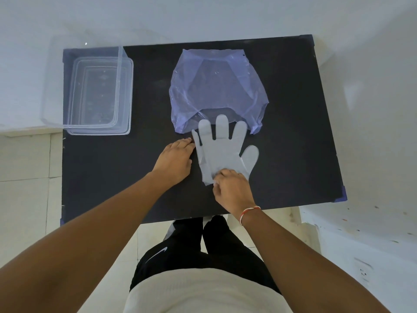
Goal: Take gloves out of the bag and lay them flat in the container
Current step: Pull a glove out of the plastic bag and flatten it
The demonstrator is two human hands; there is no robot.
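Note:
A thin, translucent white plastic glove (222, 150) lies flat on the black table (293, 136), fingers pointing away from me and overlapping the mouth of a blue-tinted plastic bag (216, 86). My right hand (230, 188) pinches the glove's cuff at its near edge. My left hand (174, 159) rests beside the glove's left edge, fingertips touching or gripping the little-finger side. The clear plastic container (101, 91) stands at the table's far left corner, nothing visible inside it.
The table's near edge runs just behind my hands, with my legs below it. White walls surround the table on the left, back and right. Bare black tabletop lies between the container and the glove.

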